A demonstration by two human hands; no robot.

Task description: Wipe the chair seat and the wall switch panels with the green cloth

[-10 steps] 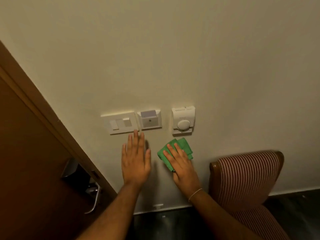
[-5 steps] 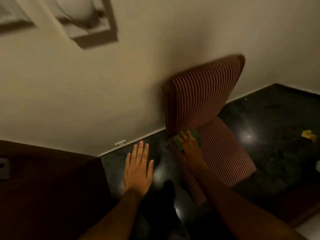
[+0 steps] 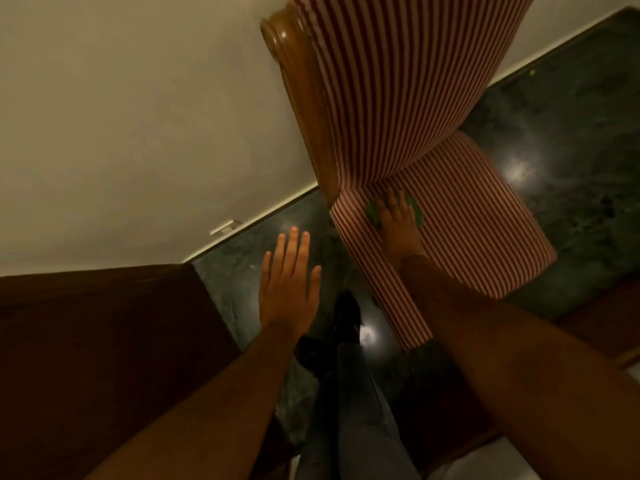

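The red-and-white striped chair seat (image 3: 478, 223) stands against the wall, below its striped backrest (image 3: 398, 81). My right hand (image 3: 398, 223) lies flat on the back left part of the seat, pressing the green cloth (image 3: 373, 212) down; the cloth shows as green edges on both sides of the fingers. My left hand (image 3: 289, 285) hovers over the dark floor to the left of the chair, fingers spread, holding nothing. The wall switch panels are out of view.
A cream wall (image 3: 138, 116) meets the dark polished floor (image 3: 571, 150) at a pale skirting. A dark wooden door (image 3: 104, 341) fills the lower left. My trouser leg (image 3: 356, 410) and shoe are below the hands. The chair's wooden frame (image 3: 304, 91) edges the backrest.
My view dropped from the wall switch panels to the chair. My right hand carried the green cloth from the wall down onto the seat and slid it toward the backrest; my left hand left the wall.
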